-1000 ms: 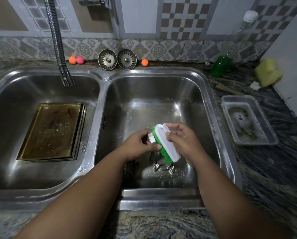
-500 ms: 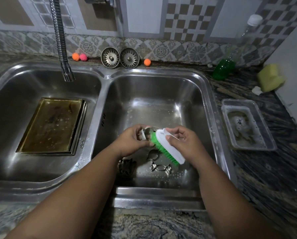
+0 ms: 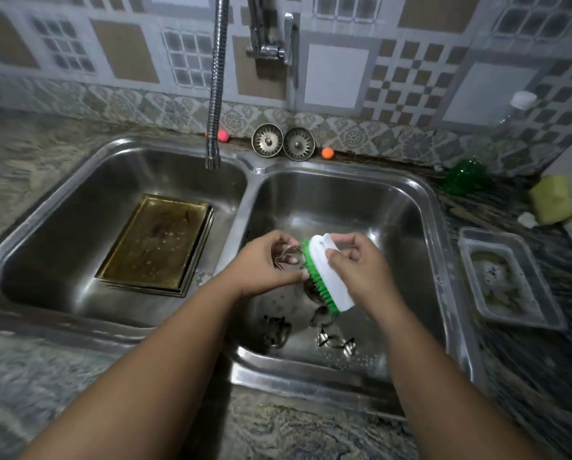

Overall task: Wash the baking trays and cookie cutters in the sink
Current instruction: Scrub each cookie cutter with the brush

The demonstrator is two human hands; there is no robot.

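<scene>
Over the right basin of the double sink [image 3: 248, 180], a metal cookie cutter [image 3: 289, 254] is pinched between the curled fingers and thumb of the left hand [image 3: 261, 265]. A scrub brush [image 3: 326, 277] with a white back and green bristles is gripped by the right hand [image 3: 356, 268], whose fingers are curled around the white handle. The bristles are turned toward the left and are set against the held cutter.

Three more cutters are seen on the floor of the right basin, below the hands and toward the near wall: a dark cutter [image 3: 276, 330] on the left, a candy-shaped cutter [image 3: 336, 342] on the right, and a third cutter [image 3: 321, 318] partly hidden under the brush.

A stack of baking trays [image 3: 158, 240] is laid flat on the floor of the left basin; the top tray is stained brown and dotted with drops. A flexible faucet hose [image 3: 216, 78] is hung above that basin, close to the divider.

Two strainers [image 3: 267, 140] are propped against the far tiles, with an orange ball [image 3: 327, 153] just to their right and a pink ball [image 3: 223, 135] to their left. On the right countertop [image 3: 527, 376], a clear plastic container [image 3: 507, 280] with murky contents is placed beside the sink, with a green bottle [image 3: 467, 175] and a yellow sponge [image 3: 553, 200] farther back.
</scene>
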